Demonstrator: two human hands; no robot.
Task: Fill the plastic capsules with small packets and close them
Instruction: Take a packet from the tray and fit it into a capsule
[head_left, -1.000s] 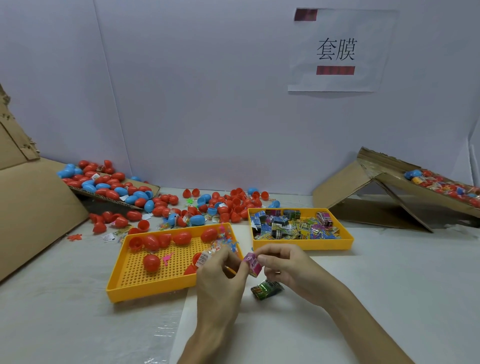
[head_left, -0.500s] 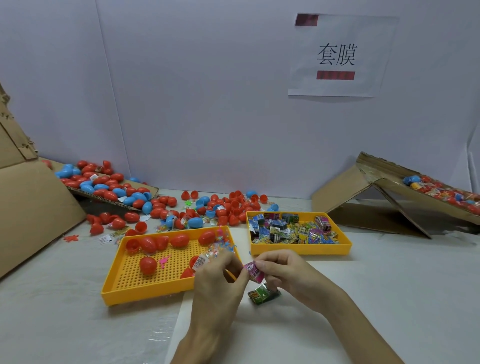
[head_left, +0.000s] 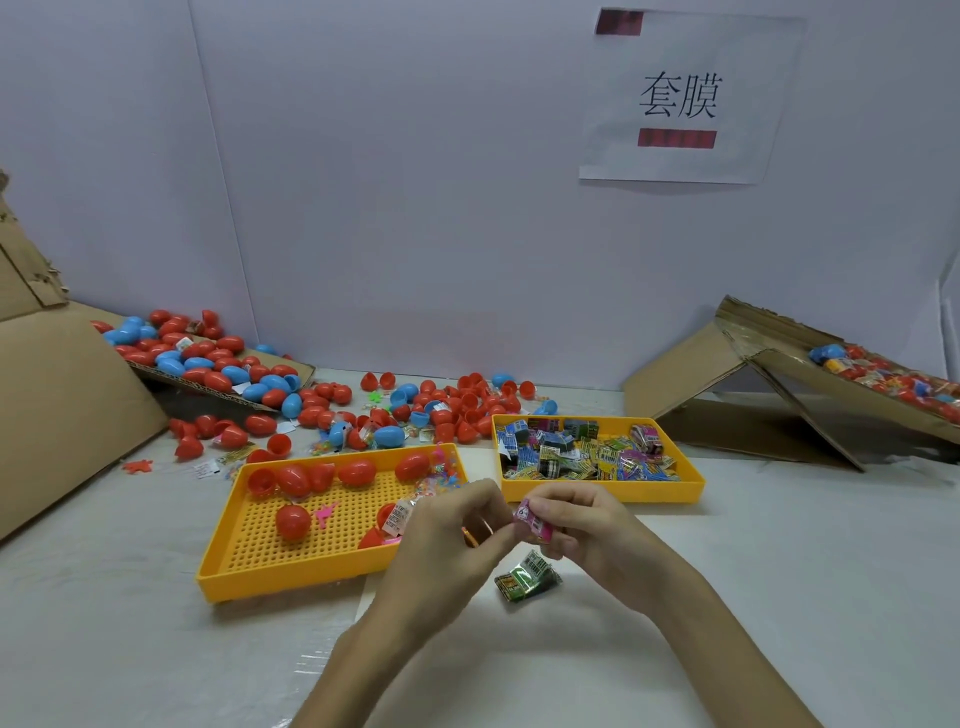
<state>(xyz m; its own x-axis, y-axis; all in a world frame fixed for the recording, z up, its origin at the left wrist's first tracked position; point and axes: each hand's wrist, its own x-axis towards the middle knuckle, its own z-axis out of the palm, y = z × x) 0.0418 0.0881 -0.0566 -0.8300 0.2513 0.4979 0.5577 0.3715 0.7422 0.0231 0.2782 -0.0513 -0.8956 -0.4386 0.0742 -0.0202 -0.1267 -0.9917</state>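
My right hand (head_left: 587, 525) pinches a small pink packet (head_left: 530, 519) above the table, in front of the two yellow trays. My left hand (head_left: 441, 535) is right beside it, fingers curled, its thumb tip reaching the packet. A thin orange piece (head_left: 470, 536) shows between its fingers; what it is cannot be told. A green packet (head_left: 527, 577) lies on the table just below my hands. The left tray (head_left: 291, 577) holds red capsules (head_left: 293, 521) and halves. The right tray (head_left: 597, 491) is full of several colourful packets (head_left: 571, 452).
Loose red and blue capsules (head_left: 457, 405) are scattered behind the trays and on a cardboard sheet (head_left: 208, 364) at the back left. A large cardboard piece (head_left: 62, 405) stands at the left. A cardboard ramp (head_left: 727, 364) with filled capsules is at the right.
Both hands stay together over the same spot, working the pink packet between them. The green packet has not moved. The view shifted a little.
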